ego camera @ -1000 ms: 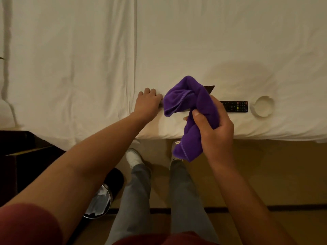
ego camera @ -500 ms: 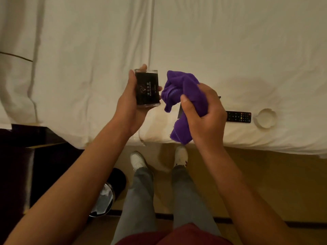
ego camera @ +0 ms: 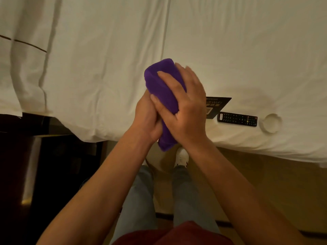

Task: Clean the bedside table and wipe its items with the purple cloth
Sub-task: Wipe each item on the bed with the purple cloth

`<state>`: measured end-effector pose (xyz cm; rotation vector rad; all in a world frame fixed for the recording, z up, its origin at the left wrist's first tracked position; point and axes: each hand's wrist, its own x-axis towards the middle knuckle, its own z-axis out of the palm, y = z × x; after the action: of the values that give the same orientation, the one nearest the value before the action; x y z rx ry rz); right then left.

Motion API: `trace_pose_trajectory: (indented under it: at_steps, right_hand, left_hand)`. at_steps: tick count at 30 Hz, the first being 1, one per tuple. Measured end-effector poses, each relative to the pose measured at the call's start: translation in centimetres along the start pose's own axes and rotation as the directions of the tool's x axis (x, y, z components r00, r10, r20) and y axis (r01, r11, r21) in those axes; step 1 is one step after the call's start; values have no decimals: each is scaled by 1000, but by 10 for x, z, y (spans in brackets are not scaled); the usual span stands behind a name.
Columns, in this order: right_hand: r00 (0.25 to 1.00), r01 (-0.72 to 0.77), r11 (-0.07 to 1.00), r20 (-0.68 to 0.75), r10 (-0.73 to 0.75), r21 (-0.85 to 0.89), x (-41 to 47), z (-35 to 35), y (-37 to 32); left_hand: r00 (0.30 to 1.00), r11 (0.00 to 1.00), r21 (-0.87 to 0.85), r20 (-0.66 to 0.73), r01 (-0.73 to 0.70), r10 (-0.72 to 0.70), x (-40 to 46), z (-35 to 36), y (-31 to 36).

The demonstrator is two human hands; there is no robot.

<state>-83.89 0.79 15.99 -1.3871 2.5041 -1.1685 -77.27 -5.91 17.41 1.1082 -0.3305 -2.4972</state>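
Note:
The purple cloth (ego camera: 162, 82) is bunched over a small black block, which it hides completely. My left hand (ego camera: 146, 119) grips that wrapped block from below and from the left. My right hand (ego camera: 187, 106) curls round the cloth from the right, its fingers pressing the cloth against the block. Both hands are held together above the near edge of the white bed (ego camera: 88, 71). The dark bedside table (ego camera: 35, 156) is at the lower left, in shadow.
On the bed, to the right of my hands, lie a black WiFi card (ego camera: 218, 104), a black remote control (ego camera: 238, 119) and a white round ashtray (ego camera: 271, 121). My legs and white shoes stand on the tan floor below.
My left hand lifted the black block off the bed and held it up. My right hand then brought the purple cloth over it, so the block is now covered.

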Motion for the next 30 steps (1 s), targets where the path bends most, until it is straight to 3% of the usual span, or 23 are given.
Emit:
trace_pose_trajectory:
  at_steps: [9,14,19,23,27,30]
  right_hand:
    - [961,-208,971,-160,226,117,40,-1,7]
    - [933,-208,971,-273,234,121,29,3,-6]
    - [976,-165,967,-107,188,193,4,-1,-25]
    - [974,-225,930,72,213,290,-18,-11,-30]
    - [937,-302,858,-37,347,416,-1,-34,-19]
    - [918,-301,861,-119,378,411,28,-44,-14]
  left_hand:
    - [997,982,189,-71,-2,16,-12,12,0]
    - [997,959,274,-17,-72,79,-12,12,6]
    - [995,969,232,-11,-90,96,0,12,21]
    - [987,950,274,-3,-151,158,8,13,43]
    - [981,926,324,42,-193,189,8,14,53]
    - [984,887,427,59,-177,168,3,13,49]
